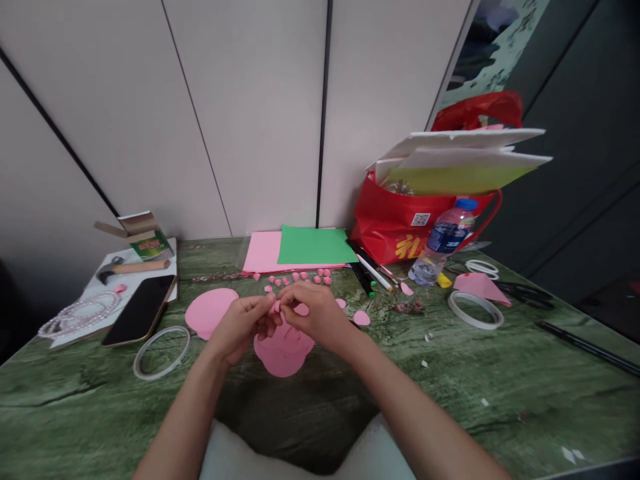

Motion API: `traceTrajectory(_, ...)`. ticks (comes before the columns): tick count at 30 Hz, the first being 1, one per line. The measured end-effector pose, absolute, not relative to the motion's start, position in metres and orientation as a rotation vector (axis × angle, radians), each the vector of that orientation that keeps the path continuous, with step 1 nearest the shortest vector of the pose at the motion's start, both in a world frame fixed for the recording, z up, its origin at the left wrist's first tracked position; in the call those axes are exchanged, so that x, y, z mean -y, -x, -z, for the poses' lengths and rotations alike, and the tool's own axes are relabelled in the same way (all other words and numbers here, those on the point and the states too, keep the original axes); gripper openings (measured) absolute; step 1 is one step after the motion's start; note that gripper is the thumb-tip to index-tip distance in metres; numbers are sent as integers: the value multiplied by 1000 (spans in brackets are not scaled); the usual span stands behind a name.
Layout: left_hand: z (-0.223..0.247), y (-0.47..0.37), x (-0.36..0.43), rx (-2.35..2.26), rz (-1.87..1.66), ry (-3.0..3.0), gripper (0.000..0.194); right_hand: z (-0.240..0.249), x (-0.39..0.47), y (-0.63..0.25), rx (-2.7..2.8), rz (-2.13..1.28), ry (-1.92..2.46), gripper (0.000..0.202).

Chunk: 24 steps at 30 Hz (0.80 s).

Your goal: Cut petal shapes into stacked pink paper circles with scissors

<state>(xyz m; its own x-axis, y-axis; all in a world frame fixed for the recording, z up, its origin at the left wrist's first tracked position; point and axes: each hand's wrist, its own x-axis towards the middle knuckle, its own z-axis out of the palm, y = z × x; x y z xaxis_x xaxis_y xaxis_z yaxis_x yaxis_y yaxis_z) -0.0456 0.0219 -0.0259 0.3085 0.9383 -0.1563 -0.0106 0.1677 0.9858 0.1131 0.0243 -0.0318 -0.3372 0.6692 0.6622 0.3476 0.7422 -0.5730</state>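
My left hand (249, 323) and my right hand (316, 313) meet over the table, both closed on a small pink paper piece (277, 307) between their fingertips. Below them lies a pink scalloped paper shape (283, 357), partly hidden by my fingers. To its left is a pink paper round (210, 311). Several small pink rolled pieces (296, 276) sit in loose rows behind my hands. Loose pink petals (361, 318) lie right of my right hand.
On the left are a phone (141, 310), a hammer (140, 267), beads (83, 315) and a tape roll (163, 353). Green paper (316, 245) lies behind. Right are a red bag (383, 220), a bottle (443, 243), another tape roll (475, 311) and black scissors (530, 293).
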Motion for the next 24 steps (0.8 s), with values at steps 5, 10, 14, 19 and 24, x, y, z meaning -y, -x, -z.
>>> traceTrajectory(5,26,48,-23,-918,-965,-1133,21,31,-25,-112,1866,-406,815,8)
traceTrajectory(10,30,48,-26,-931,-1102,-1154,24,28,-26,-113,1738,-662,868,7)
traceTrajectory(14,34,46,-27,-936,-1262,-1298,21,26,-27,-114,1560,-963,965,5)
traceTrajectory(19,35,42,-27,-920,-1445,-1715,11,24,-27,-115,1156,-1507,1011,14)
traceTrajectory(24,38,41,-27,-993,-1462,-1923,10,25,-28,-117,1079,-1599,990,15)
